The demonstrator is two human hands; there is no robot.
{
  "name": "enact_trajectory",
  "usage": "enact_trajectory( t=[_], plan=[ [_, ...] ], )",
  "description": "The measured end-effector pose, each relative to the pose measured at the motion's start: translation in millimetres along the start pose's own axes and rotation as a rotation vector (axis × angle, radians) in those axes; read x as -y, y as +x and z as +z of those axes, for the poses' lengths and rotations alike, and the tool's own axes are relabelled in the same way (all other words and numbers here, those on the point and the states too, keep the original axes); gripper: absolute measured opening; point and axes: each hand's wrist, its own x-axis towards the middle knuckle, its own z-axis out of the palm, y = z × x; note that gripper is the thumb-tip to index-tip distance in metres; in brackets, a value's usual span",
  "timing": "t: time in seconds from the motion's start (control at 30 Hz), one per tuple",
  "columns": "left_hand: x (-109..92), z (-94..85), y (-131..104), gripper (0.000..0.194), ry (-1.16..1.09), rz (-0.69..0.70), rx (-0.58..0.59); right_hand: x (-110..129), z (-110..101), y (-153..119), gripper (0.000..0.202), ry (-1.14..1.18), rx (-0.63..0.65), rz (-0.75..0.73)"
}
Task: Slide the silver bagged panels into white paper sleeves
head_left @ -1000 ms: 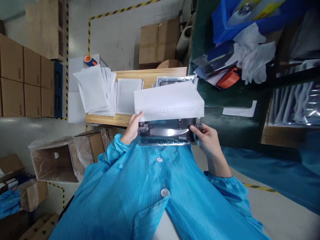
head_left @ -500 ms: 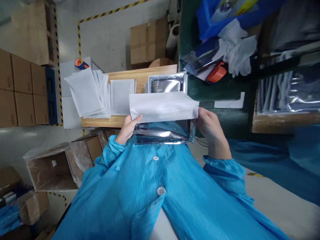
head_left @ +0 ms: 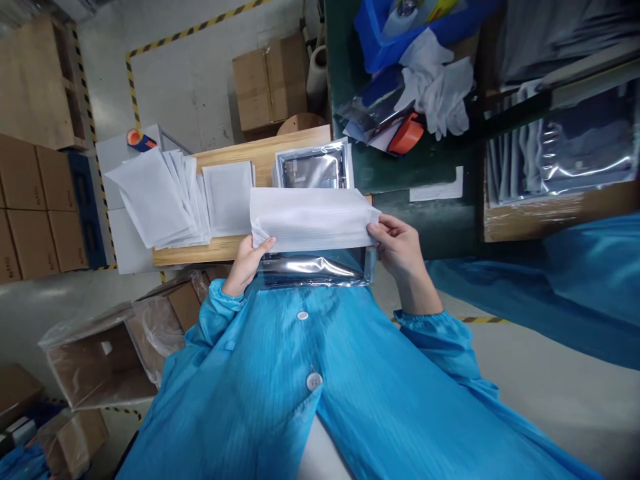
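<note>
Both hands pinch a white pouch (head_left: 313,217) over a dark panel (head_left: 313,269) in clear film
The left hand (head_left: 246,262) pinches the pouch's lower left corner, thumb on top; the right hand (head_left: 397,248) pinches its right edge between thumb and fingers; pouch and panel are held before the blue coat (head_left: 280,347), by the near right corner of the wooden tabletop (head_left: 260,151); how far the panel sits inside, I cannot tell; a loose pile (head_left: 155,200) of pouches overhangs the tabletop's left edge, a neater stack (head_left: 229,197) beside it; a second panel (head_left: 315,170) lies toward the right edge
</note>
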Motion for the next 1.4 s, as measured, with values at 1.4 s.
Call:
enact_trajectory(
  t=[1.4],
  plan=[
    [22, -12.6, -33, 0.067, 0.229, -0.21, 0.256, -2, -23, -48, 0.062, -0.098, 0.064, 0.242]
  ],
)
